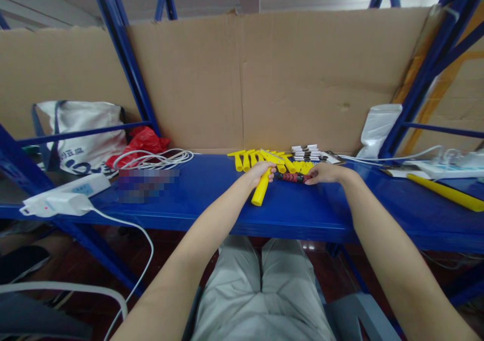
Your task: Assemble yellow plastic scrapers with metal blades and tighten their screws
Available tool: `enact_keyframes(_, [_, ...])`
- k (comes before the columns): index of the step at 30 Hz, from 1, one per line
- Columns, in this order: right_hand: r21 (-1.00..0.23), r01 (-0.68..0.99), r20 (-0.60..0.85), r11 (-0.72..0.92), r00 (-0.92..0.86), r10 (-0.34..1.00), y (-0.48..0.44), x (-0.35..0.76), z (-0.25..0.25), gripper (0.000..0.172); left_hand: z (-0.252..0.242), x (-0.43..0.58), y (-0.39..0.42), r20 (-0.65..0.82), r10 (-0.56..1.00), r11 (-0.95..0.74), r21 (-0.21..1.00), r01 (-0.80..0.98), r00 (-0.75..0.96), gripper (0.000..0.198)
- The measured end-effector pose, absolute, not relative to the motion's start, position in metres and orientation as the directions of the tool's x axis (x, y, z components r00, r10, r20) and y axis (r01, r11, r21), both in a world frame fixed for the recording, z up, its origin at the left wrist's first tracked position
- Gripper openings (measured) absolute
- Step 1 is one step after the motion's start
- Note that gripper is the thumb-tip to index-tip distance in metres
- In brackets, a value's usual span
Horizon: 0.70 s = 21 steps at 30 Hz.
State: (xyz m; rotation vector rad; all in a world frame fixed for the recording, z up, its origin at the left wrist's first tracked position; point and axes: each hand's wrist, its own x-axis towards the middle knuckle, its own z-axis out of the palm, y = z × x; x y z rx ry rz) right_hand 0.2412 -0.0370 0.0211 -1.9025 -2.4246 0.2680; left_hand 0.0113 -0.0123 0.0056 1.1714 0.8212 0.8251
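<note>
My left hand (261, 173) is wrapped round a yellow T-shaped tool (260, 192), its thick round handle slanting down toward me. On the blue shelf, a red-and-black rod-shaped tool (293, 177) lies crosswise between my hands. The fingers of my right hand (323, 173) are closed at its right end; how firmly they grip is hard to see. Behind my hands stretches a row of similar yellow T-shaped tools (245, 162), partly hidden by my left hand. More small yellow pieces (303, 167) sit just behind the red-and-black tool.
Folded white-and-black packets (305, 153) are stacked at the back. A cardboard sheet (295, 78) walls off the rear. To the left lie a coiled white cable (166, 158), a power strip (68, 194) and a cloth bag (83, 139). A long yellow piece (446, 192) lies right.
</note>
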Motion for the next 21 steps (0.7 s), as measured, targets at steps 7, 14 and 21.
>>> enact_keyframes(7, [-0.617,0.735,0.112,0.280,-0.271,0.956,-0.037,0.242,0.017,0.041,0.003,0.011,-0.011,-0.189,0.912,0.227,0.972,-0.065,0.363,0.020])
enact_keyframes(14, [-0.797,0.440,0.461,0.414,0.000,0.887,-0.039,0.230,0.025,0.044,0.003,0.011,-0.010,-0.184,0.909,0.221,0.974,-0.059,0.373,0.018])
enact_keyframes(21, [-0.762,0.321,0.647,0.562,0.391,0.655,-0.027,0.229,0.023,0.043,0.004,0.012,-0.014,-0.210,0.903,0.237,0.971,-0.027,0.375,0.018])
